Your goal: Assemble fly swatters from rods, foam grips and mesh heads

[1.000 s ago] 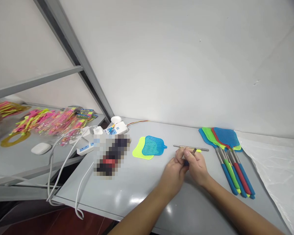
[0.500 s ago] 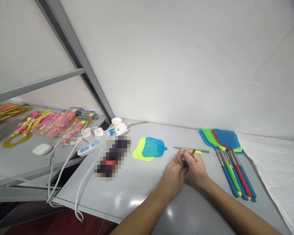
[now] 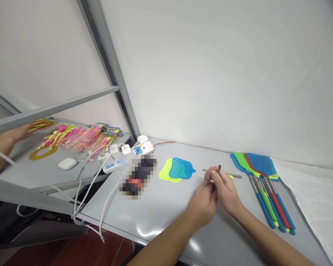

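My left hand [image 3: 203,204] and my right hand [image 3: 226,190] are closed together above the table, fingers wrapped round a thin metal rod [image 3: 219,169]. Its tip sticks up past my right thumb, while most of its length is hidden in my hands. Just behind them lies another metal rod [image 3: 235,175], beside a yellow piece partly covered by my fingers. To the left, a blue mesh fly swatter head [image 3: 182,169] overlaps a yellow one [image 3: 166,174]. Several assembled fly swatters [image 3: 269,195] with steel shafts and coloured grips are piled at the right.
White power strips [image 3: 144,148] and cables stand at the table's left edge, near a blurred-out object [image 3: 137,177]. White plastic sheeting [image 3: 302,181] covers the right side. Beyond a metal frame, another person's arm [image 3: 5,146] reaches over a table with bagged pink and yellow items [image 3: 91,138].
The view has swung left, so things on the table appear farther right. The rod's tip now points more upright between my hands. More of the other person's arm shows.
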Demonstrator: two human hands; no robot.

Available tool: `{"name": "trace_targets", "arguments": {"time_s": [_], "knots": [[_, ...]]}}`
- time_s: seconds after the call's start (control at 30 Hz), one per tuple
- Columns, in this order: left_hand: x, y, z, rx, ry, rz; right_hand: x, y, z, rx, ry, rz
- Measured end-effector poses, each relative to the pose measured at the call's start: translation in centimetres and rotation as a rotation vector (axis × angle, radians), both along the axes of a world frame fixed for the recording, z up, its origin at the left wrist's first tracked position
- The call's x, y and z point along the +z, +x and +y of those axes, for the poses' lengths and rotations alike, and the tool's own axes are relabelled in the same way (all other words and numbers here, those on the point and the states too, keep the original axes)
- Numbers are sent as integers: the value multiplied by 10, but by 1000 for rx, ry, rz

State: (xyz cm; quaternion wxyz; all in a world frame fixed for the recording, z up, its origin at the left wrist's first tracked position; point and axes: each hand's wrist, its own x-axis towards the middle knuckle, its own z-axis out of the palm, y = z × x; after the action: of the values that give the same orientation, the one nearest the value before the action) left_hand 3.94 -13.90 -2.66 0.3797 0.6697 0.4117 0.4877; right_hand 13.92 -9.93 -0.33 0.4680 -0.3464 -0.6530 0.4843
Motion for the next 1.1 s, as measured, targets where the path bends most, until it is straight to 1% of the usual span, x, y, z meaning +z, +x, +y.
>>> {"name": "trace_targets", "arguments": {"time_s": [0.07,0.17,0.23,0.3,0.37,0.47,0.57,0.63,0.7,0.8,0.9,0.93,0.97,1.0,1.1], "knots": [[2,-3,-5,31,-58,-11,10,-3,-4,19,-25,13],[0,-9,-15,82,-148,-16,23,-6,-8,54,-95,43],[0,-16,-23,93,-189,-47,28,-7,-9,55,-111,68],[3,-24,-30,74,-239,-96,30,-8,-8,32,-103,88],[8,-34,-36,34,-300,-155,30,-9,-8,25,-112,84],[18,-47,-39,-52,-410,-249,28,-14,-10,104,-217,67],[21,-53,-37,-153,-513,-349,25,-22,-16,167,-289,35],[19,-53,-36,-188,-555,-422,21,-26,-19,185,-313,-3],[14,-53,-36,-196,-593,-474,18,-28,-21,207,-336,-33],[8,-54,-37,-215,-644,-505,14,-25,-20,264,-352,-62],[3,-58,-39,-229,-662,-522,11,-22,-16,340,-352,-122],[2,-60,-40,-223,-665,-527,9,-21,-13,347,-332,-159],[0,-62,-41,-212,-671,-530,6,-21,-9,329,-276,-221],[-2,-65,-41,-194,-678,-532,2,-22,-4,285,-194,-299],[-9,-72,-43,-127,-694,-553,-16,-27,12,86,83,-521]]}}
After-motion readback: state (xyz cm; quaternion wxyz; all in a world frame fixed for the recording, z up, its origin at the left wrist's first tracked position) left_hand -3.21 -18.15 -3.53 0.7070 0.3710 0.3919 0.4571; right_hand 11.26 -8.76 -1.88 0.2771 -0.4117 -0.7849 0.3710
